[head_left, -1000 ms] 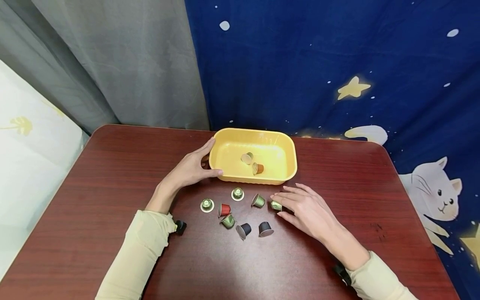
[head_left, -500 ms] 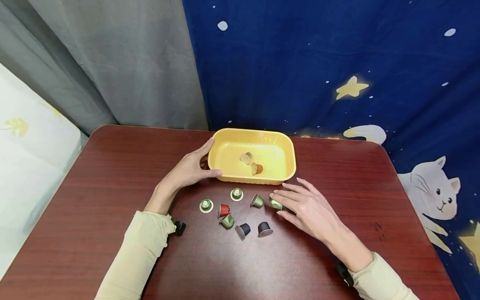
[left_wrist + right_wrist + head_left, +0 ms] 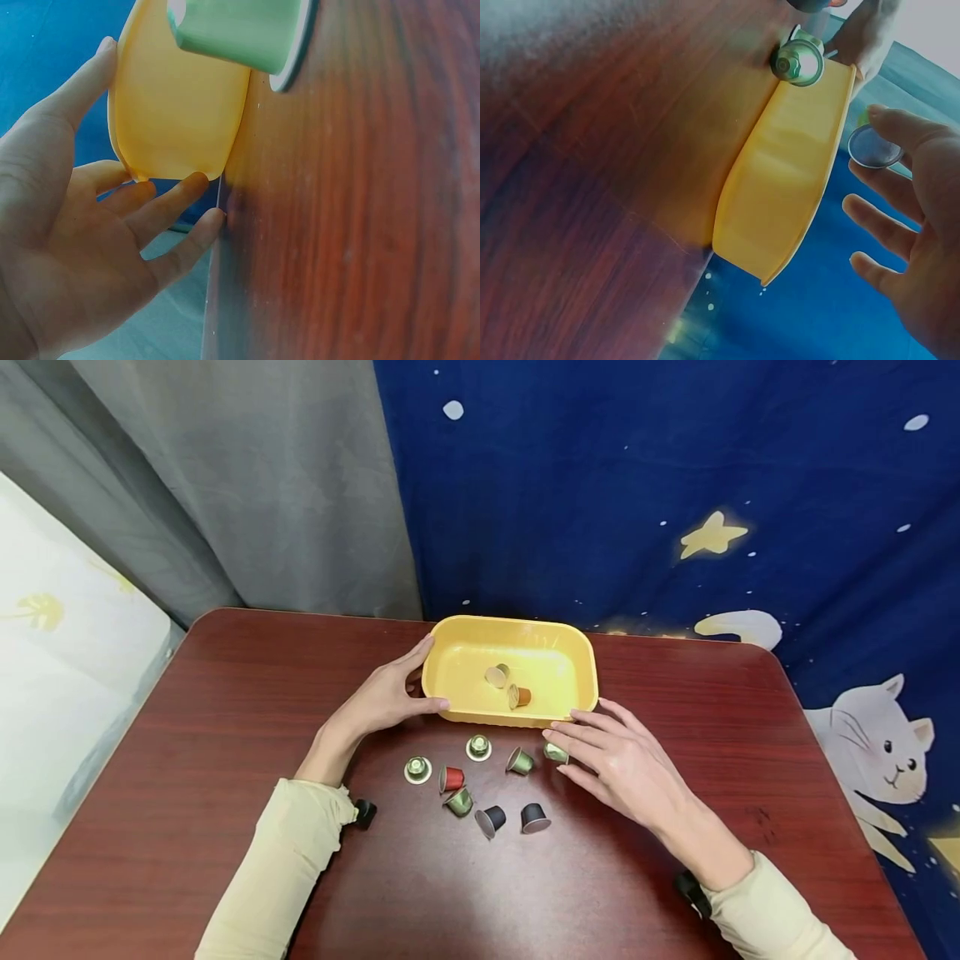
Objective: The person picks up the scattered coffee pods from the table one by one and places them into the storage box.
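Changed: right hand (image 3: 622, 768), nearer the yellow tub (image 3: 555, 681) than half a second ago, carrying a green pod (image 3: 557, 752). My right wrist feed shows that pod pinched by thumb and finger, its round face toward me. I judge it lifted off the table, which puts this piece partway between heap and tub. Whether the fingertips touch the rim, I cannot tell.

Unchanged: left hand (image 3: 386, 697), thumb on the near side, fingers round the left end, holding the tub.

In the tub: one beige pod (image 3: 496, 675), one orange pod (image 3: 519, 696), side by side.

On the table, loose, seven pieces: two flanged green pods (image 3: 478, 747) standing rim down; two more green, tipped; one red pod (image 3: 452, 778), tipped; two black pods (image 3: 535, 818), nearest me.

Surface: reddish-brown table (image 3: 645, 902), wood-grained, glossy, some dark marks at right.

Room: grey curtain (image 3: 300, 485) behind left; blue curtain (image 3: 562, 485) behind right, printed with stars and a cat; pale sheet (image 3: 67, 693) at far left.
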Tool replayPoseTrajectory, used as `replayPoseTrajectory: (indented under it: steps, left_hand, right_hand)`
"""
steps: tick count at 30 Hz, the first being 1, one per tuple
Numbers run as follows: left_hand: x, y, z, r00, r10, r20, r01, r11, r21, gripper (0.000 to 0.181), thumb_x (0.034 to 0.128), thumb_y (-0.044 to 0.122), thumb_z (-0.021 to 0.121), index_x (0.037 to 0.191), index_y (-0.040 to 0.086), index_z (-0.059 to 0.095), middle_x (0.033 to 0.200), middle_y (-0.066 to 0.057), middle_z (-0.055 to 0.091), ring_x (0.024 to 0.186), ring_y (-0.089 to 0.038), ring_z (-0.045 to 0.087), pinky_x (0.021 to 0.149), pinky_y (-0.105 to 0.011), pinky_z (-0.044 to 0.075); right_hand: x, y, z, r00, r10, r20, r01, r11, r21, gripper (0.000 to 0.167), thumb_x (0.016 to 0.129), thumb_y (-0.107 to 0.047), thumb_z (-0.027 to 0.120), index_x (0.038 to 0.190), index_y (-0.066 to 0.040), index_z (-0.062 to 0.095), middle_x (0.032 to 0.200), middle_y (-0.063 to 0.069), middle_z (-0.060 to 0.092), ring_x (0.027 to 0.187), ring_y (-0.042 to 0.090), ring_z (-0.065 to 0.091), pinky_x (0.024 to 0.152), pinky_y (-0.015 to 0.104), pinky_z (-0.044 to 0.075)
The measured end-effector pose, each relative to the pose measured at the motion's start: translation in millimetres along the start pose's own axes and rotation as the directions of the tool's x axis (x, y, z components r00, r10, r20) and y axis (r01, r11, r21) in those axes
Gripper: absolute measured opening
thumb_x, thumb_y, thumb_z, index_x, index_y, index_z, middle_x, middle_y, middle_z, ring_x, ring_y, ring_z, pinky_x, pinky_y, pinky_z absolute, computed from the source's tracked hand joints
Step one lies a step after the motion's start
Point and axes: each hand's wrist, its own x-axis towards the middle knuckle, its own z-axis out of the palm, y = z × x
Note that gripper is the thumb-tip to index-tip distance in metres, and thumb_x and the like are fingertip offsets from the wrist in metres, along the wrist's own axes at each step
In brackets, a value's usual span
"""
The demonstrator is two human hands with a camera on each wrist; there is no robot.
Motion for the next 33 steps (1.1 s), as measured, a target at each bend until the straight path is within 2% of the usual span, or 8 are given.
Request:
replayPoseTrajectory:
  steps: [4, 10, 16, 25, 33]
  left_hand:
    - [1.2, 0.4, 0.5, 1.0, -0.005, -0.002, 0.005, 1.0, 0.003, 0.106, 0.0789, 0.052, 0.08, 0.16, 0.02, 0.019, 0.163, 0.009, 0.018, 0.144, -0.015, 0.031, 0.114, -0.04, 0.032]
    - [0.6, 1.1, 0.9, 1.0, -0.015, 0.011, 0.016, 1.0, -0.025, 0.107, 0.079, 0.049, 0.081, 0.16, 0.021, 0.018, 0.161, 0.001, 0.027, 0.139, -0.018, 0.041, 0.111, -0.041, 0.037]
    - [0.0, 1.5, 0.6, 1.0, -0.012, 0.01, 0.012, 1.0, -0.01, 0.107, 0.0794, 0.051, 0.08, 0.16, 0.019, 0.017, 0.162, 0.002, 0.023, 0.142, -0.018, 0.035, 0.113, -0.041, 0.034]
    - [-0.2, 1.8, 1.7, 1.0, -0.008, 0.004, 0.008, 0.998, -0.067, 0.107, 0.0786, 0.044, 0.083, 0.16, 0.021, 0.017, 0.161, 0.001, 0.027, 0.134, -0.018, 0.048, 0.107, -0.037, 0.042]
    - [0.3, 2.0, 1.7, 1.0, -0.008, 0.009, 0.009, 0.997, -0.082, 0.108, 0.0788, 0.043, 0.084, 0.16, 0.02, 0.016, 0.161, 0.0, 0.027, 0.133, -0.019, 0.049, 0.106, -0.037, 0.043]
  right_hand:
    - [3.1, 4, 0, 1.0, -0.002, -0.012, 0.002, 1.0, -0.004, 0.047, 0.089, -0.029, 0.073, 0.133, -0.015, 0.066, 0.127, 0.002, 0.068, 0.123, 0.027, 0.059, 0.114, 0.052, 0.028]
    - [7.8, 9, 0, 0.999, -0.001, -0.043, 0.001, 1.0, -0.013, 0.045, 0.088, -0.026, 0.074, 0.131, -0.015, 0.067, 0.125, 0.002, 0.068, 0.123, 0.027, 0.059, 0.115, 0.051, 0.026]
    - [12.2, 13, 1, 0.998, 0.019, -0.054, -0.02, 0.999, -0.029, 0.044, 0.087, -0.027, 0.074, 0.129, -0.016, 0.069, 0.125, 0.002, 0.069, 0.122, 0.026, 0.059, 0.115, 0.052, 0.028]
    - [18.2, 22, 7, 0.996, 0.029, -0.083, -0.032, 0.999, -0.036, 0.043, 0.088, -0.029, 0.074, 0.129, -0.017, 0.069, 0.124, 0.001, 0.069, 0.121, 0.026, 0.06, 0.112, 0.054, 0.032]
    - [26.0, 33, 15, 0.987, 0.066, -0.147, -0.055, 0.996, 0.072, 0.047, 0.081, -0.024, 0.082, 0.126, -0.016, 0.071, 0.122, 0.0, 0.07, 0.119, 0.027, 0.062, 0.112, 0.051, 0.032]
